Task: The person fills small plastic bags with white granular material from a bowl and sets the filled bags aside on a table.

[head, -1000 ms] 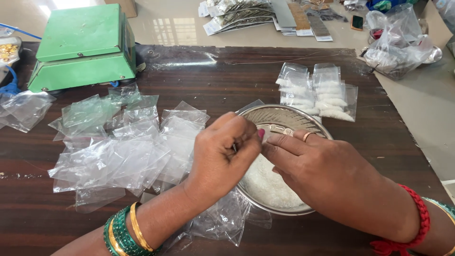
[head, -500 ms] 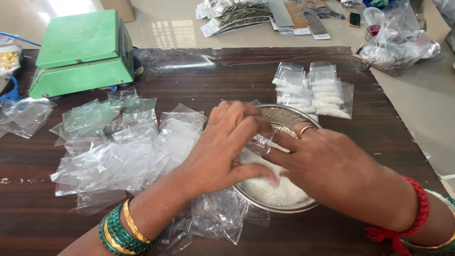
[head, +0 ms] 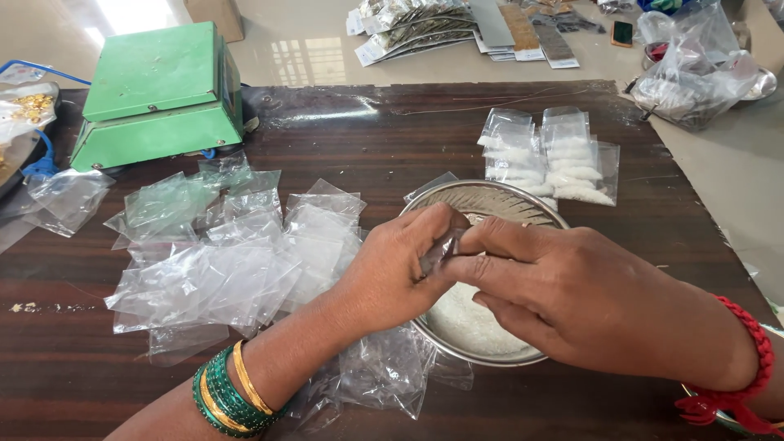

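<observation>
My left hand [head: 392, 273] and my right hand [head: 572, 298] meet over a round steel plate [head: 490, 200] holding a heap of small white grains [head: 465, 318]. Together the fingertips pinch a small clear plastic pouch [head: 437, 249] just above the grains. Green and gold bangles ring my left wrist, and a red thread circles my right wrist. Much of the plate is hidden beneath both hands.
Several empty clear pouches [head: 220, 253] lie spread on the dark wooden table [head: 392, 122] to the left. Filled pouches of white grains [head: 555, 159] are stacked behind the plate. A green weighing scale [head: 159, 90] stands at back left. Bags and packets lie on the floor beyond.
Both hands have come lower and closer over the plate, and the fingertips now pinch a small clear pouch between them.
</observation>
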